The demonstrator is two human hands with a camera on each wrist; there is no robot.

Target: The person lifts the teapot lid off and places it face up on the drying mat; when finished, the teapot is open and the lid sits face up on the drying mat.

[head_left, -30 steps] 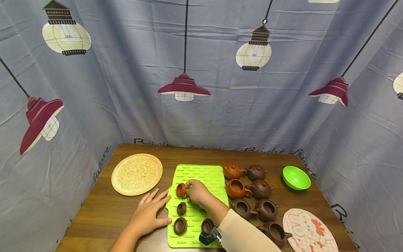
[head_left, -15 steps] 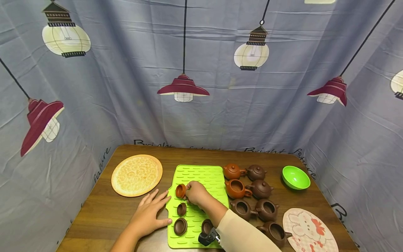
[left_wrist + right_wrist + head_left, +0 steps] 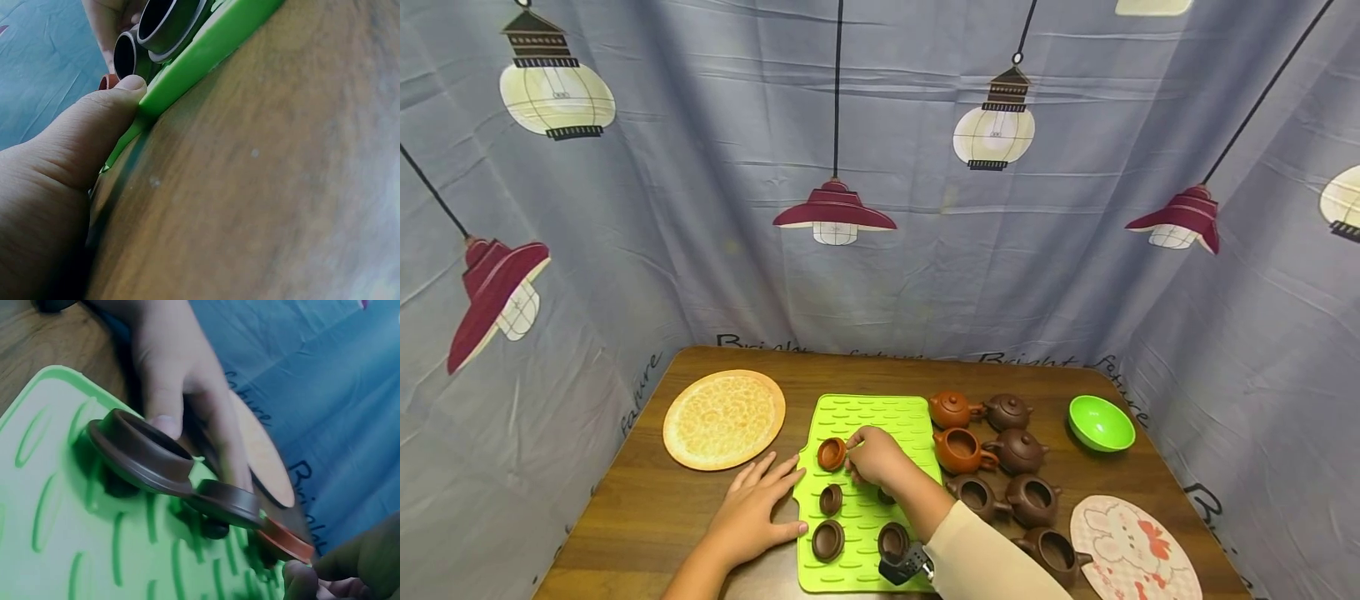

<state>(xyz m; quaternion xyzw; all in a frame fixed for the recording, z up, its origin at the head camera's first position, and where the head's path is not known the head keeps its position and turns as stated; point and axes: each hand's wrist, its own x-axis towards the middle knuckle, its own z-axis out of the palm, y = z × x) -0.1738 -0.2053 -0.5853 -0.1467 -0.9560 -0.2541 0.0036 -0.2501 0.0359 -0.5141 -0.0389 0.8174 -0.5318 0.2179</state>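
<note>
In the head view, an orange teapot lid point(image 3: 831, 454) lies hollow side up on the green ridged mat point(image 3: 902, 417). Just right of its rim are the fingertips of my right hand point(image 3: 880, 458); the right wrist view shows the thumb and index finger close by this lid point(image 3: 286, 540). Nearer lie two dark brown lids, a small one point(image 3: 831, 499) and a larger one point(image 3: 828, 541). Another brown lid point(image 3: 893, 540) is beside my right wrist, and one more is partly hidden under the forearm. My left hand point(image 3: 752, 512) rests spread, fingertips and thumb at the mat's left edge.
Right of the mat stand several teapots: an orange lidded one point(image 3: 952, 409), an orange lidless one point(image 3: 958, 451), and brown ones point(image 3: 1021, 452), some lidless. Farther right are a green bowl point(image 3: 1101, 423) and a rabbit-print round mat point(image 3: 1138, 546). A round pizza-like mat point(image 3: 725, 419) lies at left.
The orange lid, pinched by my right hand earlier, now lies tipped back with its hollow facing up more. My right fingers have drawn slightly rightward from it. The left hand stays put.
</note>
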